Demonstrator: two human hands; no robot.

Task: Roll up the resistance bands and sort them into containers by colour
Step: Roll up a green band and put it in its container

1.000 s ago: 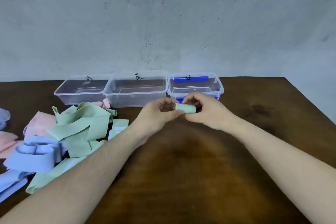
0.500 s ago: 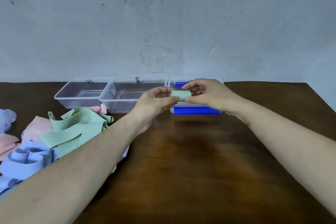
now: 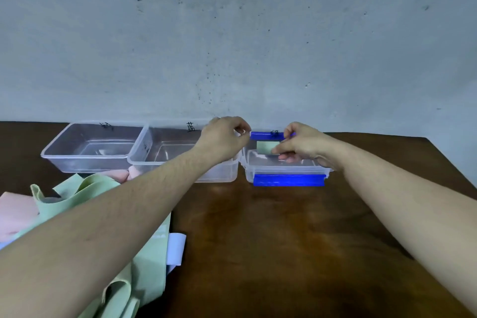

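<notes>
My right hand (image 3: 302, 147) pinches a rolled green band (image 3: 265, 147) inside the rim of the right clear container (image 3: 284, 169), the one with blue clips. It is unclear whether the roll touches the container floor. My left hand (image 3: 222, 139) hovers just left of the roll, over the right end of the middle container (image 3: 165, 147), fingers loosely curled and holding nothing. Unrolled green bands (image 3: 85, 191) lie heaped at the left under my left forearm.
A third clear container (image 3: 87, 147) stands at the far left of the row against the wall. Pink bands (image 3: 15, 212) lie at the left edge, and a pale blue band (image 3: 176, 248) peeks out beside my left forearm. The brown table (image 3: 284, 240) stretches right.
Both hands carried the green roll away from me to the right container. My left hand has let go of it, and my right hand has lowered it inside the rim.
</notes>
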